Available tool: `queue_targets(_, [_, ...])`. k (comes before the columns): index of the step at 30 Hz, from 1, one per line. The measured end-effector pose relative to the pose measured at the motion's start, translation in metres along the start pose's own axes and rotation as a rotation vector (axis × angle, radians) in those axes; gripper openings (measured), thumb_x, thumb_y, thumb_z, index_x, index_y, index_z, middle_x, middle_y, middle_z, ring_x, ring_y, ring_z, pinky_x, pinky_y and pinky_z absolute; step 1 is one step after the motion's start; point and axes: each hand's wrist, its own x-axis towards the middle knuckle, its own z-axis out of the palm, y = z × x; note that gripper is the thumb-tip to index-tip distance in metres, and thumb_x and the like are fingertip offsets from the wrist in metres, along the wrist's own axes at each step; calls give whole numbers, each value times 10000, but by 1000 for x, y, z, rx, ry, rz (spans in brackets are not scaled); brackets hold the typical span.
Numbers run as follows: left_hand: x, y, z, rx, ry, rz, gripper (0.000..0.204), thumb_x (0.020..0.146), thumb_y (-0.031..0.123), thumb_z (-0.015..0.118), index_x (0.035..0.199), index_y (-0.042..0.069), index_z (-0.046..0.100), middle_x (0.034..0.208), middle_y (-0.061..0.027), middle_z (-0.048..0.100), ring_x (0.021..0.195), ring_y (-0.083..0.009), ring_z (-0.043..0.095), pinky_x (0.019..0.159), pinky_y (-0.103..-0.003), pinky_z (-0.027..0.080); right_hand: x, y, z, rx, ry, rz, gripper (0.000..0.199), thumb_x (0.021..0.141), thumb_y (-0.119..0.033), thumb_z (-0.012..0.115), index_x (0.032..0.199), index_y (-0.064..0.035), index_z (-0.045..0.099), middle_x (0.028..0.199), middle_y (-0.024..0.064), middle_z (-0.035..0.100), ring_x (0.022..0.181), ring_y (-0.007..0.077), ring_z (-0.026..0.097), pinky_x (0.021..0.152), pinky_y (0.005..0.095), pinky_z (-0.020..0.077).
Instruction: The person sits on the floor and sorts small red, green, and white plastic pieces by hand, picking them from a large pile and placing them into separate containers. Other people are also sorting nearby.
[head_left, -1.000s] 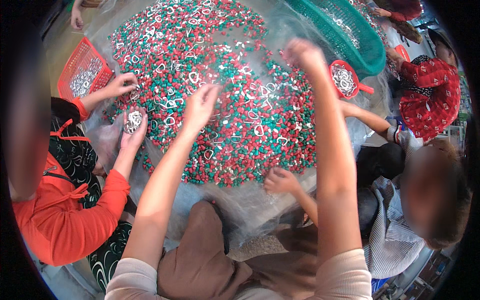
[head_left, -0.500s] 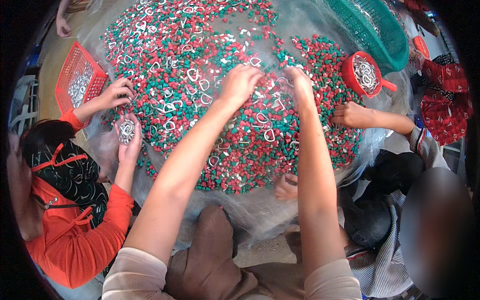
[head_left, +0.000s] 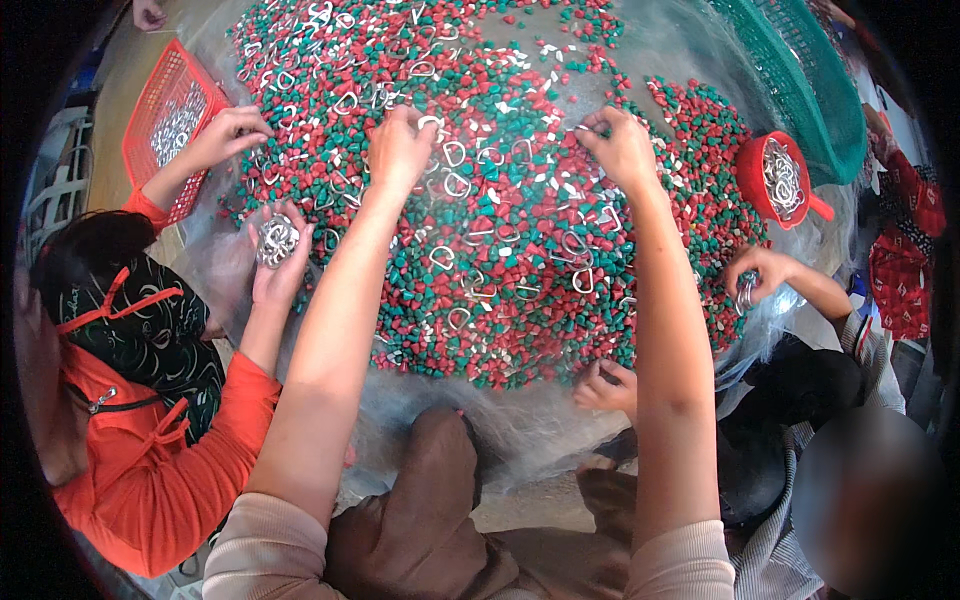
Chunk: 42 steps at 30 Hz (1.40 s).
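My left hand point(head_left: 400, 155) is over the far middle of a spread of small red, green and white cone-shaped pieces point(head_left: 480, 335). Its fingers pinch together, with a pale metal D-shaped ring point(head_left: 429, 122) at the thumb. To its right, my right hand point(head_left: 625, 150) hovers low over the pieces, thumb and fingertips closed. Something small and silvery shows at those fingertips, too small to name. More loose D-shaped rings point(head_left: 455, 186) lie scattered among the pieces between and below my hands.
A co-worker's hand point(head_left: 278, 262) at left cups a pile of rings beside a red basket point(head_left: 140, 120). Rings fill a red handled strainer point(head_left: 745, 180) at right, near a green basket point(head_left: 835, 130). Another co-worker's hand point(head_left: 762, 272) holds rings. Clear plastic sheeting point(head_left: 400, 385) edges the heap.
My left hand has moved left, away from my right hand, which shifted slightly right. The view has shifted a little. The right co-worker's hand has lifted from the pieces with rings in it.
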Motion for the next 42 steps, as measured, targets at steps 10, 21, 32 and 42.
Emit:
queue_targets(10, [-21, 23, -19, -76, -157, -29, 354, 750, 329, 702, 989, 88, 601, 715, -86, 621, 707, -241, 627, 629, -370, 475, -16, 23, -5, 1824, -234, 283, 228, 827, -144, 571, 984, 21, 588, 784, 51, 543, 636, 133, 487, 521, 241, 407])
queue_targets(21, [-29, -7, -36, -1175, -543, -292, 202, 824, 275, 667, 908, 103, 604, 819, 22, 601, 679, -67, 526, 576, -190, 392, -34, -72, 30, 62, 15, 145, 294, 747, -298, 707, 880, -37, 678, 774, 148, 668, 716, 230, 650, 683, 352, 489])
queue_targets(32, [-59, 21, -21, -117, -302, -14, 237, 780, 224, 679, 925, 56, 595, 735, -113, 630, 708, -251, 619, 647, -358, 475, -8, -78, 36, 641, -238, -61, 276, 779, -208, 657, 1029, -99, 617, 895, 73, 652, 833, 189, 649, 692, 339, 506])
queue_targets(42, [-67, -17, -57, -754, -594, -230, 223, 820, 272, 681, 825, 70, 588, 587, 6, 549, 443, -69, 509, 384, -214, 363, -28, -88, 23, 223, -285, -82, 270, 721, -260, 707, 961, -147, 661, 898, 90, 666, 837, 231, 650, 685, 354, 497])
